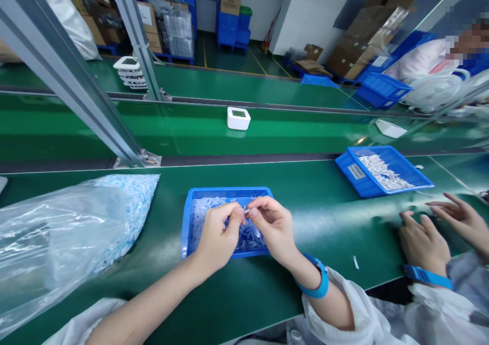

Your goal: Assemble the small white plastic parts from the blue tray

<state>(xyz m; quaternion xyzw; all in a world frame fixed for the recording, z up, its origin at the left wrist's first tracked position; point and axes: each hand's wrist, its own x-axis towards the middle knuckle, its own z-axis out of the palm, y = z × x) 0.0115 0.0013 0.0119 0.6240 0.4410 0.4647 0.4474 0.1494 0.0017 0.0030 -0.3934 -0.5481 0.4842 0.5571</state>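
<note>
Over a shallow blue tray (186, 228), my left hand (217, 233) and my right hand (275, 228) meet at the fingertips. Both are closed in a pinch on a tiny white plastic piece (247, 211) between them; its exact kind is too small to make out. A blue band circles my right wrist. Loose small white pieces (250, 236) lie in the tray beneath my hands, partly hidden by them. To the left, a clear plastic bag (76, 228) lies on the table with many small white and light-blue pieces inside.
A blue bin (355, 174) of white pieces stands at right, near a co-worker's hands (426, 240). One loose white piece (356, 262) lies on the green table. Beyond a dark rail, a white device with a screen (239, 119) sits on the green belt. A metal post (76, 70) slants at left.
</note>
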